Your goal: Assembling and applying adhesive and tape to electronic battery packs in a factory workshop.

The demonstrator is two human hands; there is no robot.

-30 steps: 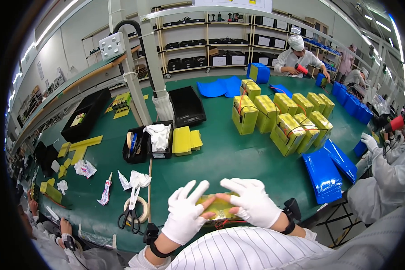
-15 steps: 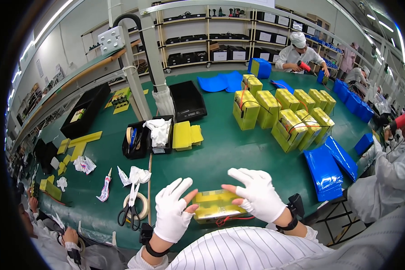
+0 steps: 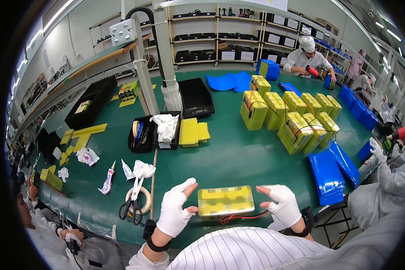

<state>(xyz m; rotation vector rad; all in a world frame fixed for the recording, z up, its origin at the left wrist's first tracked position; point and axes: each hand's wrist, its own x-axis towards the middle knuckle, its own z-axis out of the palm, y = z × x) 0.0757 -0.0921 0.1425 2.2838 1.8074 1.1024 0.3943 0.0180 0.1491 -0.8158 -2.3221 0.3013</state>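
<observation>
A yellow battery pack (image 3: 226, 201) with clear tape over its top and a red wire at its near side lies on the green table in front of me. Just left of it is my left hand (image 3: 175, 209), in a white glove with bare thumb and fingertip, its fingers apart and holding nothing. On the pack's other side my right hand (image 3: 283, 204), gloved alike, is also open, a small gap away from the pack. Scissors (image 3: 132, 202) lie over a tape roll (image 3: 144, 200), with a crumpled white cloth (image 3: 144, 169) by their tip.
Several yellow battery packs (image 3: 254, 110) stand at the far right, near blue sleeves (image 3: 325, 177). Black bins (image 3: 139, 135), yellow sheets (image 3: 190, 132) and a glue tube (image 3: 107, 181) lie leftward. A post (image 3: 145, 85) rises behind. Co-workers sit around; one holds a red heat gun (image 3: 312, 70).
My right hand has let go of the pack and moved right, away from it. My left hand has drawn slightly off its left end. The whole view has shifted a little.
</observation>
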